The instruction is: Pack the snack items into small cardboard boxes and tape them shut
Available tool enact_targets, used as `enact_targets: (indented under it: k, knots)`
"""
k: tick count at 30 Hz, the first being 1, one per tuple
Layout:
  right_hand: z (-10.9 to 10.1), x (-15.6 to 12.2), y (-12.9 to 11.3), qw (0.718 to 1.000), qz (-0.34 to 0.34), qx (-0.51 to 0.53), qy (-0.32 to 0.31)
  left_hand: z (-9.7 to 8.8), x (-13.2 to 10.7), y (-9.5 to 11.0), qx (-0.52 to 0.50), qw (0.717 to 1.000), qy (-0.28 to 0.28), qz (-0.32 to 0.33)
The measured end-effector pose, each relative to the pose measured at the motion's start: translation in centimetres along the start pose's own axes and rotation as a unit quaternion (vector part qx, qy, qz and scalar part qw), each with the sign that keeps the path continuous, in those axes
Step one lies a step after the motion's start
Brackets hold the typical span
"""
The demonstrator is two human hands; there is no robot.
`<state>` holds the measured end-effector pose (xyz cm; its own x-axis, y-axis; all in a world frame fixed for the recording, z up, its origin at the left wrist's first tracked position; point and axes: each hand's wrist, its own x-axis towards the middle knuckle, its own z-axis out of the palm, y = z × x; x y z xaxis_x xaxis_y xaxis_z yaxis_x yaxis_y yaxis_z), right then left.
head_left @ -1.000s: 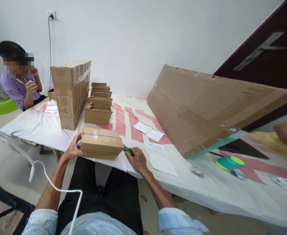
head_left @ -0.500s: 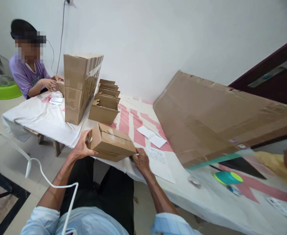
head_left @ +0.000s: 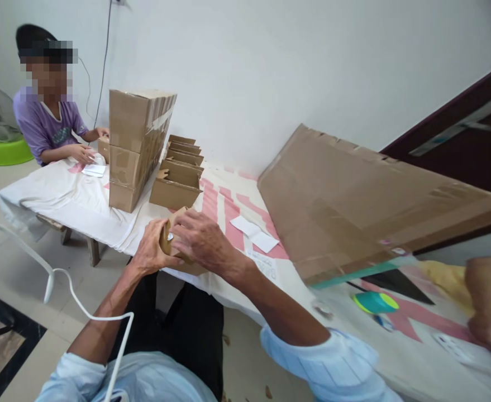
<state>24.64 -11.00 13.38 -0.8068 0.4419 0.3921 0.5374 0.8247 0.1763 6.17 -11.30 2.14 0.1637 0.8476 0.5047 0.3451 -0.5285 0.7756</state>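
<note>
At the near edge of the table, my left hand point(head_left: 149, 248) grips the left end of a small brown cardboard box point(head_left: 191, 268), thumb below and fingers along the side. Bent fingers of my right hand point(head_left: 203, 240) press on the box's top at that same end, and this hand hides most of the box. A small shiny whitish spot shows on the end between my hands; I cannot make out what it is. Just beyond stands a row of open cardboard boxes point(head_left: 174, 190). To their left rises a stack of taped, closed boxes point(head_left: 124, 125).
Right of my hands lie a folded white paper point(head_left: 256, 233) and a printed sheet point(head_left: 266, 265). A large cardboard sheet point(head_left: 354, 206) leans at the right, near a teal-and-yellow round object point(head_left: 375, 302). A co-worker point(head_left: 52, 123) sits at the far left; another person's arm point(head_left: 486, 296) shows far right.
My right hand has left the box's right lower corner and come over to its top left end. My left hand keeps its hold. The co-worker's hands have moved apart.
</note>
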Motion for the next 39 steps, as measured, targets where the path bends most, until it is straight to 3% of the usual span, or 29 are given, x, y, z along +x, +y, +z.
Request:
enact_targets:
  k: [5,16,28,31,33,37,39]
  knots:
    - [0.7,1.0,1.2,0.993,-0.023,-0.045,-0.104,0.4,0.0,0.7,-0.003,1.000,0.001,-0.004]
    - [0.4,1.8,1.5,0.978,-0.041,-0.069,-0.191,0.5,0.4,1.7,0.014,0.999,-0.020,-0.025]
    - [0.6,1.7,2.2,0.987,-0.041,0.019,-0.155,0.4,0.8,2.7,0.012,0.999,-0.022,-0.026]
    - [1.0,1.7,2.3,0.991,-0.008,0.073,-0.113,0.4,0.8,2.8,0.014,0.999,-0.027,-0.024]
    - [0.5,1.9,2.5,0.988,0.040,0.141,-0.040,0.4,0.9,2.7,0.025,0.999,-0.031,-0.028]
    - [-1.8,1.9,4.7,0.934,0.155,0.279,0.163,-0.1,1.1,1.7,0.024,0.999,-0.037,-0.019]
    - [-2.8,1.1,6.9,0.905,0.209,0.292,0.227,-0.9,1.0,0.5,0.003,0.999,-0.035,-0.019]
